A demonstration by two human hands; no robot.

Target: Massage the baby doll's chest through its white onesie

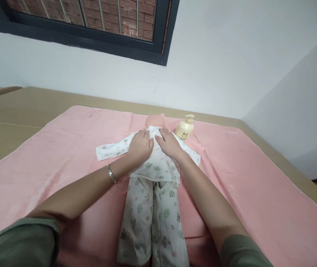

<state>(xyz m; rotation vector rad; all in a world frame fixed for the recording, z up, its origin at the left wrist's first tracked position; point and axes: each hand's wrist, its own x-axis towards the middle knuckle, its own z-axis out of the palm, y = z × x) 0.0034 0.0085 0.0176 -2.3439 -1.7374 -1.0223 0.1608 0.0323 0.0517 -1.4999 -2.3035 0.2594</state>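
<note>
A baby doll (155, 121) lies on a pink sheet, its head away from me. It wears a white patterned long-sleeved top (158, 163) and matching trousers (139, 218). Flat on the left of the upper chest rests my left hand (141, 145), fingers stretched toward the doll's head. My right hand (170, 142) lies on the other side of the chest, also flat, its thumb pointing at the left one. Neither hand grips anything. The doll's sleeves spread out to both sides.
A pale yellow pump bottle (184, 128) stands on the sheet (258, 185), just right of the doll's head. Under the sheet is a wooden surface (16, 111), which meets a white wall (216, 74) at the back. Above is a dark-framed window (158, 48) with bars.
</note>
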